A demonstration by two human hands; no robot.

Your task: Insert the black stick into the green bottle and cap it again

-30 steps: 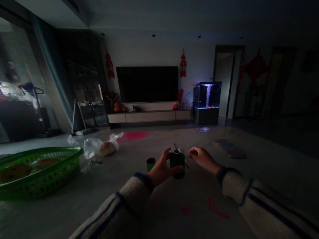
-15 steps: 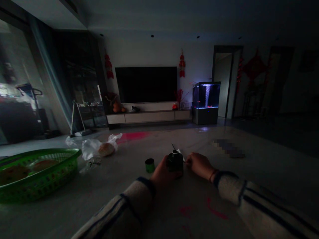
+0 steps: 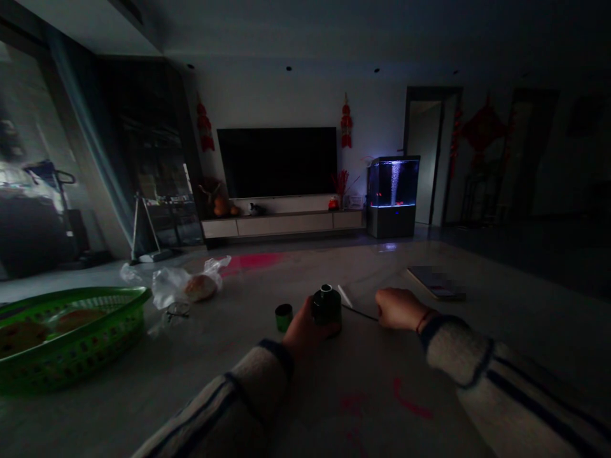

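Observation:
My left hand (image 3: 305,331) is wrapped round a dark green bottle (image 3: 327,310) standing on the table. The bottle's pale-rimmed mouth faces up, uncovered. My right hand (image 3: 400,310) is closed on one end of a thin dark stick (image 3: 361,312), to the right of the bottle. The stick slants toward the bottle's side; whether its far end touches the glass I cannot tell. A slim white stick-like piece (image 3: 344,296) lies just behind the bottle. Left of my left hand stands a small green cap (image 3: 284,317).
A green plastic basket (image 3: 109,337) with round items stands at the left. Near it lie a bread roll (image 3: 200,288), a clear plastic bag (image 3: 169,283) and eyeglasses (image 3: 177,312). A flat, partly blurred object (image 3: 432,283) lies at the right. Pink marks (image 3: 410,399) colour the table (image 3: 363,362).
My right hand has moved right, away from the bottle, and the dark stick now shows between them. The thin dark line above the bottle's mouth is gone. The view has shifted slightly.

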